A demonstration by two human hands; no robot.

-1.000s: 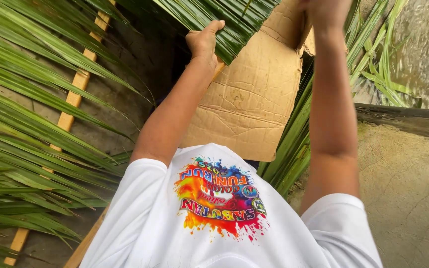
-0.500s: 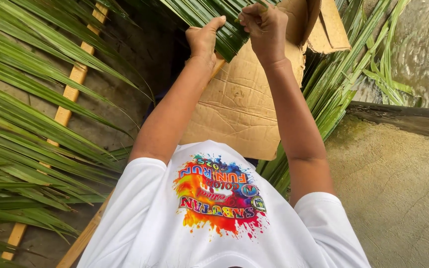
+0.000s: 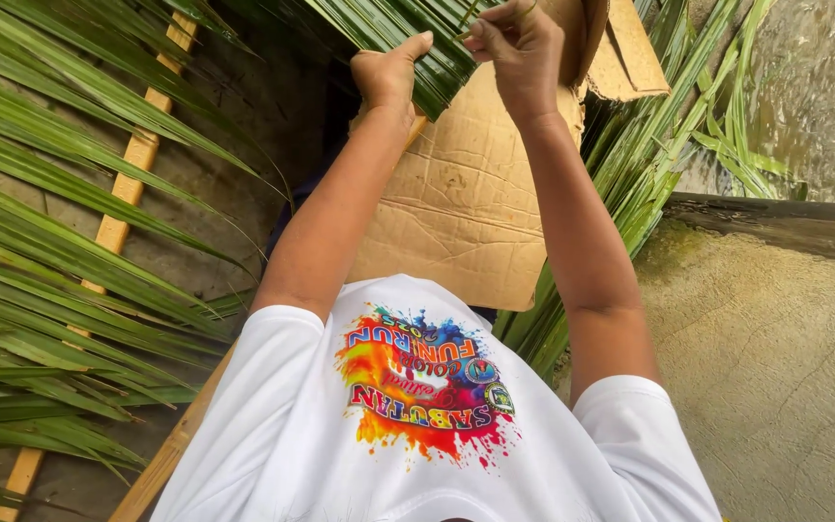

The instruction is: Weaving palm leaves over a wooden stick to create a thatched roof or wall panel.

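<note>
Outdoors, rough concrete ground (image 3: 775, 367) at right, murky water (image 3: 823, 97) at upper right, pale wooden slats (image 3: 128, 184) under long green palm fronds (image 3: 50, 222) at left. Creased brown cardboard sheet (image 3: 466, 213) lies flat ahead at centre, a torn flap folded at its top right, more fronds beside it. Left hand (image 3: 388, 75) rests thumb-out, fingers pressed on the dark green woven palm leaves (image 3: 408, 29) over the cardboard's top edge; right hand (image 3: 514, 48) is closed, pinching a thin leaf strip (image 3: 471, 14) just above them; white shirt with a multicoloured splash print (image 3: 417, 396) below.
</note>
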